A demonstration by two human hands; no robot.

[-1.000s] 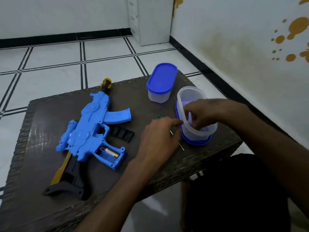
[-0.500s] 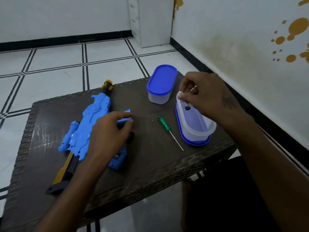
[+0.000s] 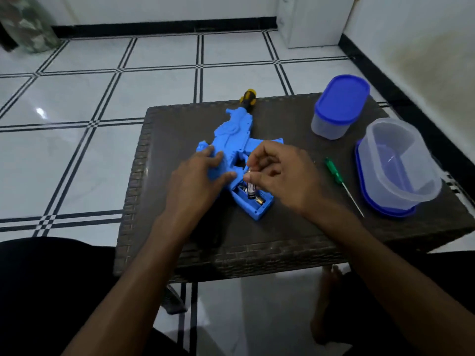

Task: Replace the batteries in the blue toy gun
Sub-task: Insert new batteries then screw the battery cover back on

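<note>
Left hand (image 3: 199, 173) spread flat on blue gun (image 3: 232, 140), right hand (image 3: 279, 173) pinching battery (image 3: 251, 190) upright over open compartment (image 3: 253, 202), dark surface (image 3: 295, 227)

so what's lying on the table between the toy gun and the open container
In the head view, a green screwdriver lies between the toy gun and the open container.

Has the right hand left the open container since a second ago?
Yes. The right hand has moved left from the open container to the toy gun, holding a battery over its compartment.
</note>
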